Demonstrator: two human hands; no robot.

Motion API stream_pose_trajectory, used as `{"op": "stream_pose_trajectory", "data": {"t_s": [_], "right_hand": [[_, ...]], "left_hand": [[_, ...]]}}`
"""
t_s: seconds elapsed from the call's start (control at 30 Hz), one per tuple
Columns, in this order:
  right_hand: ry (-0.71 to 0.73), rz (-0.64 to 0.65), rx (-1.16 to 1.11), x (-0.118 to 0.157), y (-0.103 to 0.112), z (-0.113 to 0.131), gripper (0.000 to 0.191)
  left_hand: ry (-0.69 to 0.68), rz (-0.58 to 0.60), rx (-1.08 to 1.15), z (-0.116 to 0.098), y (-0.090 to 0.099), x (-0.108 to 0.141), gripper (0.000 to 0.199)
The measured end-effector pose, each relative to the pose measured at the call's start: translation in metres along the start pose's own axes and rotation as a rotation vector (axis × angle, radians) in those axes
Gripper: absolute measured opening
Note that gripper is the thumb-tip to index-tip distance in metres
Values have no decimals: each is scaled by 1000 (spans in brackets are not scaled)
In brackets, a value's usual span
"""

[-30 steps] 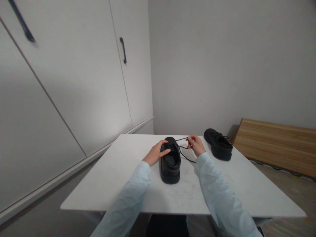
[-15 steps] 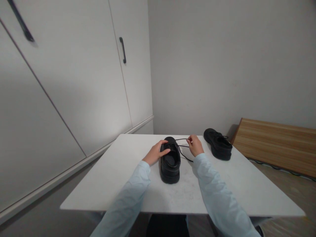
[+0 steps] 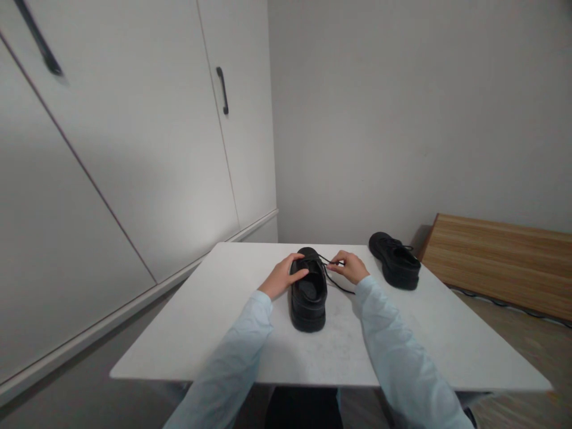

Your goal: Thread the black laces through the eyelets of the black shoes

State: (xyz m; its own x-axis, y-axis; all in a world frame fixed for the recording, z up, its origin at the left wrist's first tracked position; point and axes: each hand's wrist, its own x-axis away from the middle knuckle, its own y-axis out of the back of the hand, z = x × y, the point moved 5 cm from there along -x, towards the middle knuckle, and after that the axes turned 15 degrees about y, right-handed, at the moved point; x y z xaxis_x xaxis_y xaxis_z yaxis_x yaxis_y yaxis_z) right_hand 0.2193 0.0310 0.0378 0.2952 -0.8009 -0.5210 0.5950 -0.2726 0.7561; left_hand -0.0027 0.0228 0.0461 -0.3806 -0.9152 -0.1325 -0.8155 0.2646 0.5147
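A black lace-up shoe (image 3: 308, 310) stands on the white table with its heel towards me and its opening facing up. My left hand (image 3: 282, 277) grips its left side near the lacing, fingers over the front and thumb at the opening. Just right of the shoe, my right hand (image 3: 351, 266) pinches a black shoelace (image 3: 342, 288) that runs out from the eyelets. One stretch of the lace hangs in a curve below my fingers. The lacing itself is partly covered by my left fingers.
A second black shoe (image 3: 397, 265) rests at the table's back right. The white table (image 3: 201, 333) meets a grey wall behind. White cabinets (image 3: 134, 149) with dark handles line the left. A wood-grain panel (image 3: 500, 262) lies beyond the table on the right.
My right hand has shifted its pinch closer to the shoe; the lace stretch that was drawn straight out to the right is now slacker. My left hand and the shoe have stayed put.
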Motion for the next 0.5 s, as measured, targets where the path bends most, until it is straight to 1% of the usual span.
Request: {"op": "stream_pose_trajectory", "data": {"t_s": [0.1, 0.3, 0.4, 0.5], "right_hand": [[-10, -59, -13, -1, 0, -3, 21], [-90, -238, -48, -2, 10, -5, 16], [-91, -312, -17, 0, 15, -6, 17], [-87, -356, -6, 1, 17, -6, 16]], "left_hand": [[0, -1, -2, -1, 0, 0, 48], [-14, -3, 2, -1, 1, 1, 46], [-16, -5, 7, 0, 1, 0, 47], [-7, -5, 11, 0, 0, 0, 47]]}}
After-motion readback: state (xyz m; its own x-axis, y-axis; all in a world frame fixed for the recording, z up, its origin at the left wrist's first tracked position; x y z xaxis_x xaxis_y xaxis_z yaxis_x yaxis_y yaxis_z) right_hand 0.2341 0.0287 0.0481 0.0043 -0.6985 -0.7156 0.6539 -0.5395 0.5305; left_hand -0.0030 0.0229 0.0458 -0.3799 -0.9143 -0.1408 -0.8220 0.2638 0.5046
